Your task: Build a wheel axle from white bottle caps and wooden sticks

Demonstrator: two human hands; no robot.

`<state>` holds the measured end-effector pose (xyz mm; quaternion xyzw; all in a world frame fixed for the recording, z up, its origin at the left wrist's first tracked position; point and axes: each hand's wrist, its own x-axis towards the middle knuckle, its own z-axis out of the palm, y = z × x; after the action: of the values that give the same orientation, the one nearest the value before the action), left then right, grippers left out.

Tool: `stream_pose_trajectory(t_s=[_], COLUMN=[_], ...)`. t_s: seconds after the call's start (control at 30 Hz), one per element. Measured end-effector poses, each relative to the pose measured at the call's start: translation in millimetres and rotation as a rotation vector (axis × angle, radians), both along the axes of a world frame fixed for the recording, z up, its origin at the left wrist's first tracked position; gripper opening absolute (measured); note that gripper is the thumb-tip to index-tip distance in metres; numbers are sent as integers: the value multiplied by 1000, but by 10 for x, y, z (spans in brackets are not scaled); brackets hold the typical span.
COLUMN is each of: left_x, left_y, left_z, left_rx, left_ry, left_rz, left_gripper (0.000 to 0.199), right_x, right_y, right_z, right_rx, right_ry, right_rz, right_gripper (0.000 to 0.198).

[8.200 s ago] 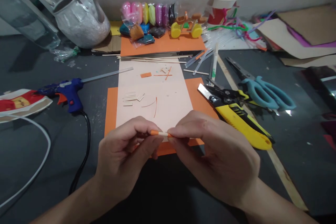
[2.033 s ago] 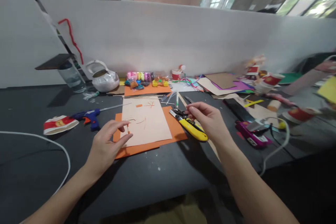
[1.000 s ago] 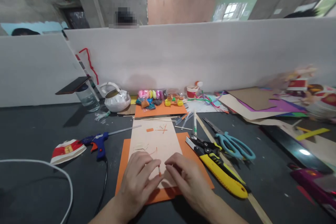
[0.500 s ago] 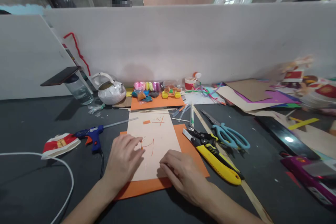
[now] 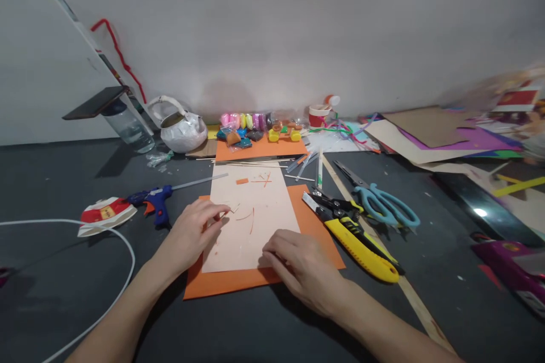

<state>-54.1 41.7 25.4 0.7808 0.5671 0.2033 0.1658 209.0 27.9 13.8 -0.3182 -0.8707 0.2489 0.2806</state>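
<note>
A pale sheet of paper (image 5: pixel 251 249) lies over orange sheets (image 5: pixel 196 286) in front of me. My left hand (image 5: pixel 200 229) is above the pale sheet's left side, thumb and forefinger pinched on a thin orange scrap, mostly hidden by the fingers. Close to its fingertips is a small light sliver (image 5: pixel 235 209). Curved orange strips (image 5: pixel 251 221) and a small orange rectangle (image 5: pixel 242 181) lie on the pale sheet. My right hand (image 5: pixel 298 264) rests at the sheet's lower right edge, fingers curled together; whatever they may hold is hidden.
To the right lie a yellow utility knife (image 5: pixel 361 252), pliers (image 5: pixel 336 204), blue-handled scissors (image 5: pixel 383 207) and a long wooden strip (image 5: pixel 419 309). A blue glue gun (image 5: pixel 158 207) and white cable (image 5: pixel 128 289) are left. Clay packs (image 5: pixel 242 121) and a silvery kettle-shaped pot (image 5: pixel 183 131) stand behind.
My left finger and thumb have closed on the orange scrap that lay between them on the paper. My right hand stays in place. The view has tilted down.
</note>
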Motion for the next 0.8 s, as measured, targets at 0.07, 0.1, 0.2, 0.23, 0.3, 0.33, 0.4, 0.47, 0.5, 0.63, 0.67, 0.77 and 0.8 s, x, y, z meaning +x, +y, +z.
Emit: stream_pose_trajectory(t_s=[0.07, 0.1, 0.2, 0.23, 0.3, 0.33, 0.4, 0.47, 0.5, 0.63, 0.67, 0.77, 0.8], left_x=[5, 7, 5, 5, 6, 8, 7, -6, -19, -99, -119, -150, -151], left_y=[-4, -4, 0, 0, -3, -5, -11, -16, -17, -6, 2, 32, 44], left_z=[24, 33, 53, 58, 66, 69, 75, 79, 81, 78, 70, 19, -5], left_rx=[-26, -35, -51, -54, -63, -67, -70, -56, -43, 27, 38, 57, 57], left_ry=[41, 61, 111, 124, 144, 153, 167, 177, 180, 186, 188, 186, 182], left_rz=[-37, -50, -65, -64, -62, -62, -61, -39, -18, 76, 88, 88, 78], left_gripper=[22, 23, 22, 20, 17, 16, 12, 7, 7, 17, 19, 18, 17], right_x=[-1, -2, -1, 1, 3, 4, 4, 0, -2, -9, -11, -15, -17], right_y=[5, 7, 10, 10, 10, 10, 10, 9, 8, 10, 12, 20, 21], right_z=[-2, -2, -2, -2, 0, 1, 4, 6, 5, -4, -6, -3, -2], right_rx=[-3, -6, -15, -16, -16, -15, -14, -14, -13, -8, -8, -9, -8], right_ry=[-6, -10, -19, -22, -27, -29, -31, -30, -30, -27, -26, -27, -28], right_rz=[6, 10, 16, 17, 17, 16, 13, 11, 11, 16, 16, 15, 14], right_gripper=[21, 21, 22, 22, 21, 21, 20, 20, 20, 21, 21, 22, 23])
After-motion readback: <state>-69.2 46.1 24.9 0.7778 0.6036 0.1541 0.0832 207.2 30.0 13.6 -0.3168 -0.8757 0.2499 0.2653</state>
